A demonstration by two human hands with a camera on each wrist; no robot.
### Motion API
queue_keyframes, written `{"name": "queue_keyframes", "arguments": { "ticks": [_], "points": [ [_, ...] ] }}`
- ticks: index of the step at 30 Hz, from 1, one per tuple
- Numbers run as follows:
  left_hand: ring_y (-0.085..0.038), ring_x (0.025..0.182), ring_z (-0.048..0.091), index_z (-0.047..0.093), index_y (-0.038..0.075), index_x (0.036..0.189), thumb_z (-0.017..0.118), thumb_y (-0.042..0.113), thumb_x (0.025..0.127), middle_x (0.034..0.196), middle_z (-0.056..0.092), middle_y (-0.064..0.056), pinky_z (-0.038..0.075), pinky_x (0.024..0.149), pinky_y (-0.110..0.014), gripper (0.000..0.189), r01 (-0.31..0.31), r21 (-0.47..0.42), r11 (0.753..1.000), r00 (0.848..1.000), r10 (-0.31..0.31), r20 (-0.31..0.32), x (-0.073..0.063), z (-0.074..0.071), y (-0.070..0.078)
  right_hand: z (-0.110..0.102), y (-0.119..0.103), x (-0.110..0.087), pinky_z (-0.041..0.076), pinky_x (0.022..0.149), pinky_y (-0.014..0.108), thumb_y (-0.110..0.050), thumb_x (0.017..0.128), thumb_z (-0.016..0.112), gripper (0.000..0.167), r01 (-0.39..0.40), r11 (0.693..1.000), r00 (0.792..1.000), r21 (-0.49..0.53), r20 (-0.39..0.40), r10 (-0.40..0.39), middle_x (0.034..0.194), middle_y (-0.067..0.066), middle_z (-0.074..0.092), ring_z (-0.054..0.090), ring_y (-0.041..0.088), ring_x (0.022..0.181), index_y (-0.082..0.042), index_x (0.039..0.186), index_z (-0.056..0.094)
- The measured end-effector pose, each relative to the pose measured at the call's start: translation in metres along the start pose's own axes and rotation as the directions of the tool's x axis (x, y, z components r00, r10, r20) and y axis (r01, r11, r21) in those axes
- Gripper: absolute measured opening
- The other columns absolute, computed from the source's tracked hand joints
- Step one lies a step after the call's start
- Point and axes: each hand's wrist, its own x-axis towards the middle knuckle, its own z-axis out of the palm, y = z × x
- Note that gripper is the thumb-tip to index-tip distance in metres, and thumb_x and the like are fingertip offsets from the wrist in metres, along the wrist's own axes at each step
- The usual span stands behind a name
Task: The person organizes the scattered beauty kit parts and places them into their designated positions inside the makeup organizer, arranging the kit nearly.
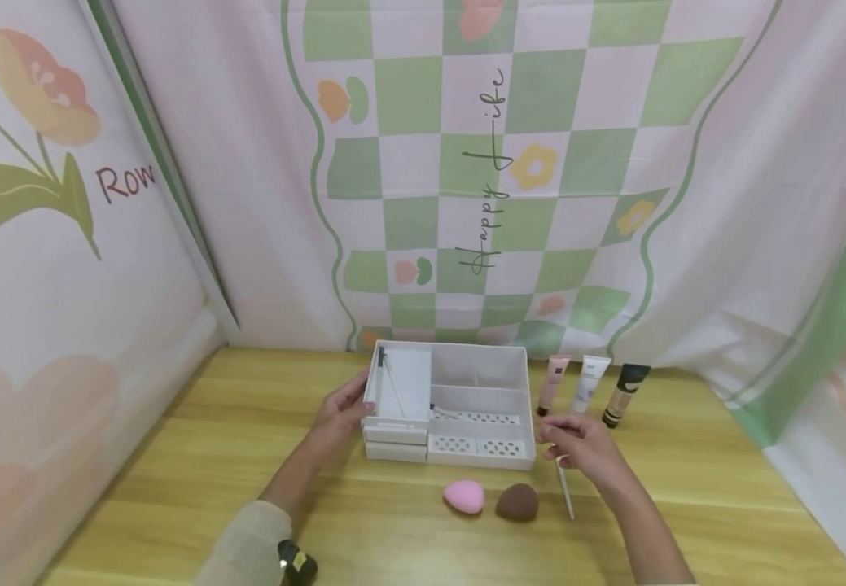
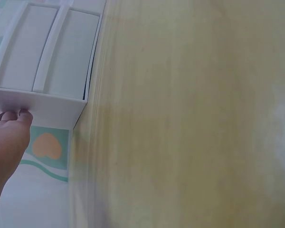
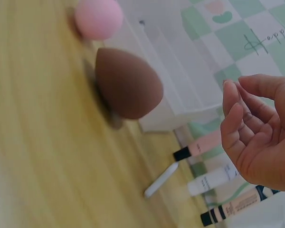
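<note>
My left hand point(image 1: 338, 419) holds the left side of a white desktop organizer point(image 1: 477, 399), its thumb at the top rim. The left wrist view shows fingertips point(image 2: 24, 116) against the side wall below two drawer fronts point(image 2: 69, 52). My right hand point(image 1: 580, 443) hovers beside the organizer's right wall, fingers bent, thumb and index tips close together. I see nothing between them. Below it a slim white stick point(image 1: 565, 488) lies on the table. A pink makeup sponge point(image 1: 465, 496) and a brown makeup sponge point(image 1: 518, 503) rest in front of the organizer.
Three tubes stand right of the organizer: a pink tube point(image 1: 554, 382), a white tube point(image 1: 589, 382) and a beige, black-capped tube point(image 1: 622, 395). Thin dark-ended sticks point(image 1: 393, 382) lie in the organizer's left and middle sections. A patterned cloth point(image 1: 481, 228) hangs behind the wooden table point(image 1: 393, 545).
</note>
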Motion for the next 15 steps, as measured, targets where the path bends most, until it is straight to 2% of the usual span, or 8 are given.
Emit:
{"name": "queue_keyframes", "arguments": {
  "ticks": [6,15],
  "points": [
    [-0.035,0.159,0.017,0.026,0.001,0.159,0.055,0.001,0.096,0.17,0.018,-0.016,0.025,0.126,-0.038,0.069,0.009,-0.001,1.0,1.0,-0.009,-0.012,0.0,0.001,-0.002,-0.006,0.02,-0.006,0.06,0.067,0.023,-0.016,0.101,0.057,0.041,-0.03,0.999,1.0,-0.025,0.007,0.03,0.095,-0.003,0.074,0.068,0.008,0.077,0.012,0.131,0.056],
    [-0.036,0.159,0.016,0.025,0.001,0.159,0.055,0.0,0.095,0.17,0.017,-0.017,0.024,0.126,-0.037,0.071,0.002,-0.012,1.0,1.0,-0.002,-0.014,-0.001,0.001,0.0,-0.014,0.043,-0.012,0.063,0.07,0.024,-0.009,0.098,0.057,0.038,-0.079,0.995,0.997,-0.063,-0.026,0.078,0.098,0.008,0.075,0.067,0.012,0.079,0.014,0.129,0.057]
  ]
}}
